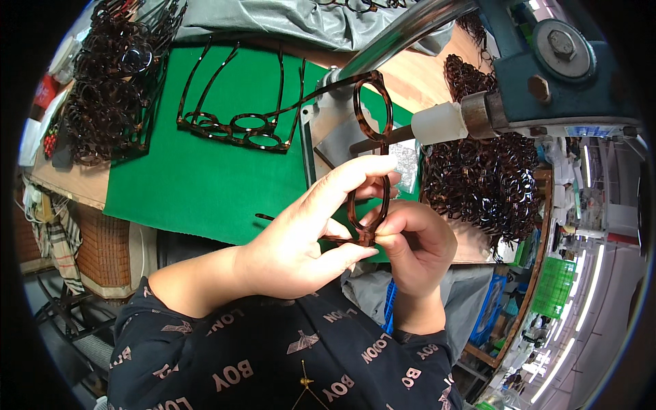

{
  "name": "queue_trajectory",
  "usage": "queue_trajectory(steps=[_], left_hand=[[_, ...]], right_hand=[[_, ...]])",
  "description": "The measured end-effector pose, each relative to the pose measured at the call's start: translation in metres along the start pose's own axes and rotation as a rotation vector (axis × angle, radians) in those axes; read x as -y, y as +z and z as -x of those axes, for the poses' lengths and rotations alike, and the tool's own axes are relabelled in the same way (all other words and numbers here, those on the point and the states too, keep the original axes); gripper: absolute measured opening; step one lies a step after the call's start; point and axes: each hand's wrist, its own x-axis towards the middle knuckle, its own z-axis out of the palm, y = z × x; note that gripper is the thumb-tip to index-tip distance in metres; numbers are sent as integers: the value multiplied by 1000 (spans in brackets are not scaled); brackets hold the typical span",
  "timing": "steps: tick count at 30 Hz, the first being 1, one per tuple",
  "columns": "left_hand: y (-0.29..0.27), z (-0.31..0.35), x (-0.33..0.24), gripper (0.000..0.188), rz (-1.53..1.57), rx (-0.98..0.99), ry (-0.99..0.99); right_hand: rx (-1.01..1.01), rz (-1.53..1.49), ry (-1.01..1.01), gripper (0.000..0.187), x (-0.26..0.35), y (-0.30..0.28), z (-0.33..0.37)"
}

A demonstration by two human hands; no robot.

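Note:
A tortoiseshell eyeglass frame [390, 113] stands on edge, one round rim above the other, with its temples unfolded. My left hand [290, 236] is closed around the lower rim, fingers behind it and thumb by the lower hinge. At that lower corner my right hand [418, 246] pinches the frame between thumb and fingertips. Beside the bridge is a thin dark rod that runs out of a white cylinder [439, 124] on a machine; whether it touches the frame I cannot tell. More tortoiseshell glasses [236, 141] lie with temples open on the green mat [178, 181].
A heavy blue-green machine head [564, 85] and a slanting metal bar [400, 37] stand at the upper right. Piles of dark frames sit at far left [113, 89] and right [482, 181]. Grey cloth [273, 24] lies at the back. A green basket [553, 287] is farther right.

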Motion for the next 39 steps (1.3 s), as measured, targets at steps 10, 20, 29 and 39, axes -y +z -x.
queue_trajectory(steps=[10, 20, 29, 39], left_hand=[[4, -7, -5, 84, 142, -32, 41], [5, -6, -3, 84, 194, -29, 30], [12, -12, -10, 81, 72, -68, 193], [37, -84, 9, 80, 116, -278, 426]], right_hand=[[-6, -27, -53, 6, 2, 0, -11], [97, 20, -61, 5, 6, -8, -18], [-61, -317, -30, 8, 2, 0, -9], [-493, 313, -711, 33, 73, -86, -52]])
